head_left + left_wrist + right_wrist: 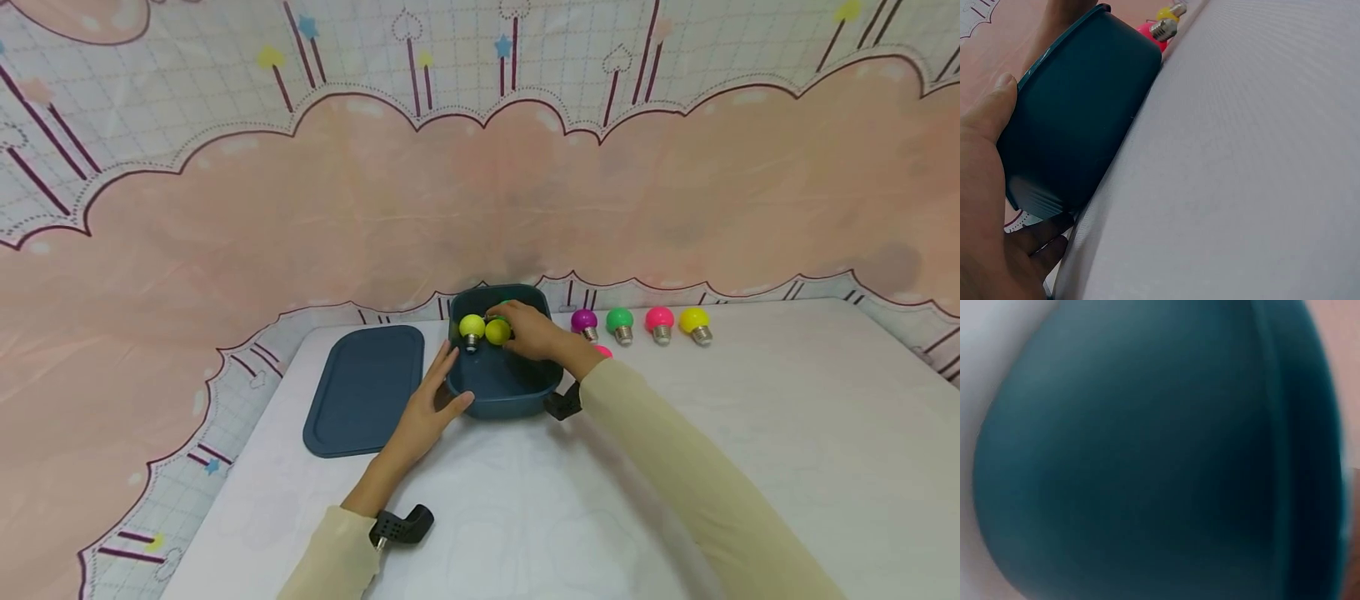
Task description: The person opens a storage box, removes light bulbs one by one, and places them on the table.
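Observation:
A dark blue-green plastic box stands on the table, its inside facing up. Within it lies a yellow light bulb, its metal base toward me. My right hand reaches over the right wall and pinches a second, darker-looking yellow bulb. A bit of green shows behind those fingers, mostly hidden. At the box's front left, my left hand rests with fingers spread and thumb extended; the left wrist view shows the thumb touching the rim. Only the blurred box wall fills most of the right wrist view.
A matching flat lid lies left of the box. Right of it, a purple bulb, a green bulb, a pink bulb and a yellow bulb form a row. Another pink bulb is partly behind my right forearm.

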The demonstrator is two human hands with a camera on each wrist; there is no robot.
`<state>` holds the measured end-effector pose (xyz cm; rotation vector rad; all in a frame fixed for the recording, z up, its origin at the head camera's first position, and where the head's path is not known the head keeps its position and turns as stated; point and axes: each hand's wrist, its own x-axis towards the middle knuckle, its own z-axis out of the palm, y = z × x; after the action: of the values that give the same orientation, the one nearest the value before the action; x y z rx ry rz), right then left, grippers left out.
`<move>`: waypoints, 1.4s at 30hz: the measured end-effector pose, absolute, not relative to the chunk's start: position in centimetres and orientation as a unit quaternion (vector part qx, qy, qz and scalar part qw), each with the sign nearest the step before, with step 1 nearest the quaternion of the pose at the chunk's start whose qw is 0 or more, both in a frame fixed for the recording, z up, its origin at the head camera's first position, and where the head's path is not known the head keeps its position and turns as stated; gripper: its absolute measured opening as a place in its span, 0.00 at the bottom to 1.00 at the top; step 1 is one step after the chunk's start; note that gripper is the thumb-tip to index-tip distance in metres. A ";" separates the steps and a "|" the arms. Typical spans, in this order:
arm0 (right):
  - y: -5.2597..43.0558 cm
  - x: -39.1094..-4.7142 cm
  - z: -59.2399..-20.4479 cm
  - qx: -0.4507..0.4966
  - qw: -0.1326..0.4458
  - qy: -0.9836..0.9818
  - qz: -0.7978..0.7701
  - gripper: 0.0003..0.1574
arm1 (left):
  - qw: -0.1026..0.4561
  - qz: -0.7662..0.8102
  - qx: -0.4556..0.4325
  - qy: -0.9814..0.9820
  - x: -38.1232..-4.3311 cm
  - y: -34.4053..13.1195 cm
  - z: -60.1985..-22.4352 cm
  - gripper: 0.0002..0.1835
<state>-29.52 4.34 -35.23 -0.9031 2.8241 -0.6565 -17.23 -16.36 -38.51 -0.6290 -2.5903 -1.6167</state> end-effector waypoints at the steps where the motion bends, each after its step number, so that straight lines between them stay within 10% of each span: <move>1: 4.3 -29.6 -35.2 -0.298 0.059 0.929 -0.211 0.37 | 0.013 -0.517 -0.202 -0.831 -17.3 -16.4 -38.6 0.37; 42: 4.7 -28.9 -35.2 -0.311 0.105 0.918 -0.222 0.33 | 0.035 -0.508 -0.217 -0.833 -18.4 -16.8 -40.5 0.38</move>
<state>-28.86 4.70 -35.23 -0.9154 2.7059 -0.6536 -18.37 -16.77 -40.46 -0.6657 -2.5607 -1.5602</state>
